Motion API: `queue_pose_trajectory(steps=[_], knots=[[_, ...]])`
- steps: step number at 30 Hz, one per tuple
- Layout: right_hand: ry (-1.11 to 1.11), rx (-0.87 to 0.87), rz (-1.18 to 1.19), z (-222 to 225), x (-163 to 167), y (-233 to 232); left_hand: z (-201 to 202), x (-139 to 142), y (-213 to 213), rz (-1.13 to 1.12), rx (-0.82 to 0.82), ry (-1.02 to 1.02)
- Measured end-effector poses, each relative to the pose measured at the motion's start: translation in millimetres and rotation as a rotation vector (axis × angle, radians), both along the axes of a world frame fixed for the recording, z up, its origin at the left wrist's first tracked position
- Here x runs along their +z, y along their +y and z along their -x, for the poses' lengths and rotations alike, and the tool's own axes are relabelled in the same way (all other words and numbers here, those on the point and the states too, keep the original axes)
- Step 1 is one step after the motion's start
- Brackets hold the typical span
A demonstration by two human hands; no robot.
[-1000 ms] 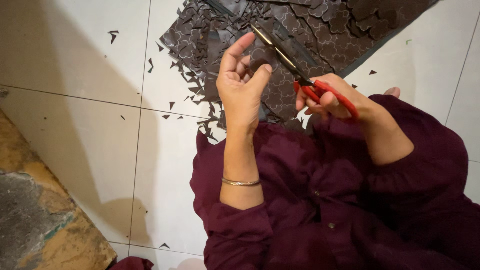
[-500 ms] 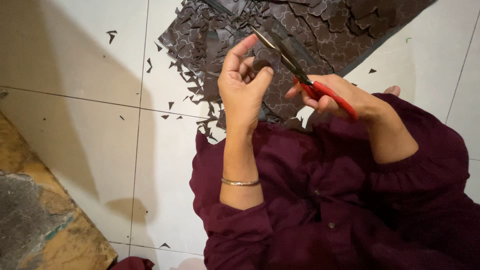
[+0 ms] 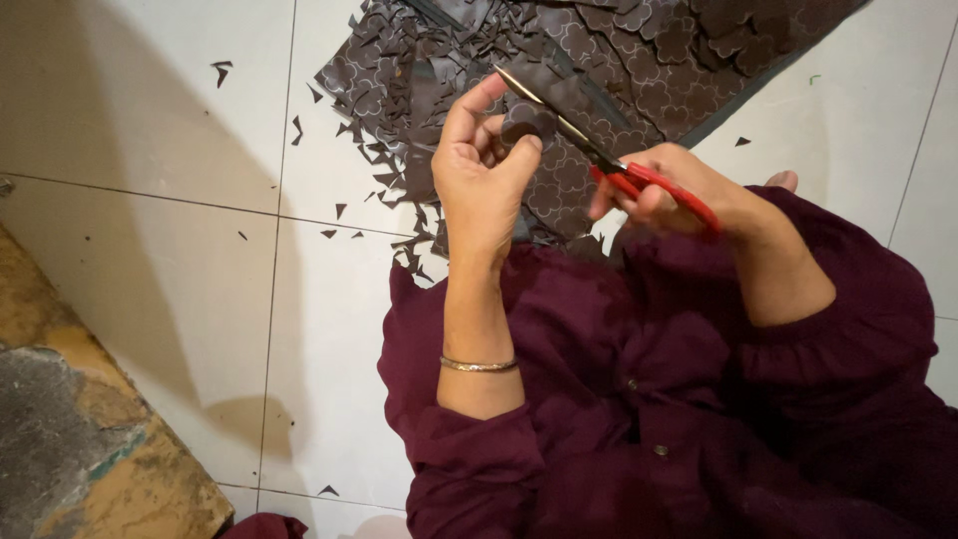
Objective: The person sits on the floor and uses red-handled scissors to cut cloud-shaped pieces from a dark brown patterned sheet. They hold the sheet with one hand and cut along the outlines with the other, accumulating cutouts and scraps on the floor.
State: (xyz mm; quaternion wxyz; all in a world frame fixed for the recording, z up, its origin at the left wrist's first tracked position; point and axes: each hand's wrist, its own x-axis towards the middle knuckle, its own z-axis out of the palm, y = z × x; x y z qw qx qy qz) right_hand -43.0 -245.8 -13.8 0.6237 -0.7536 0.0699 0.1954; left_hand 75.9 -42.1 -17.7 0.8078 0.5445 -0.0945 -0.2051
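The left hand (image 3: 484, 180) is raised with its back to the camera, index finger stretched up, thumb and the other fingers pinched around a small dark brown cut piece (image 3: 526, 118). The right hand (image 3: 664, 190) is curled shut through the red handles of a pair of scissors (image 3: 589, 150), whose blades point up and left and meet the piece at its edge. Both forearms come out of maroon sleeves (image 3: 699, 399); a thin bangle (image 3: 479, 365) circles the left wrist.

How far the blades are parted is hard to make out, and the right hand's fingertips are hidden behind the handles.

Below lies a white tiled floor (image 3: 150, 200), with a dark patterned sheet (image 3: 649, 50) cut off at the top edge and small triangular scraps (image 3: 399, 200) scattered beside it. A worn brown slab (image 3: 70, 439) sits at the lower left.
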Motion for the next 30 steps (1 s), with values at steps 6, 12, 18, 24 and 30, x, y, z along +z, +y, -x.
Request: queue_pose_trajectory(steps=[6, 12, 18, 24, 30], knots=[[-0.141, -0.163, -0.004, 0, -11, 3, 0, -14, -9, 0.092, 0.042, 0.100], [-0.083, -0.389, 0.022, -11, -17, 18, 7, -35, -25, 0.222, -0.032, 0.405], [-0.125, -0.522, 0.008, -12, -10, 21, 16, -45, -33, 0.106, -0.120, 0.339], [-0.222, -0.546, -0.012, -9, -12, 18, 17, -48, -28, 0.057, -0.305, 0.301], [-0.189, -0.408, -0.130, -8, -24, 7, 6, -49, -27, 0.126, -0.012, 0.374]])
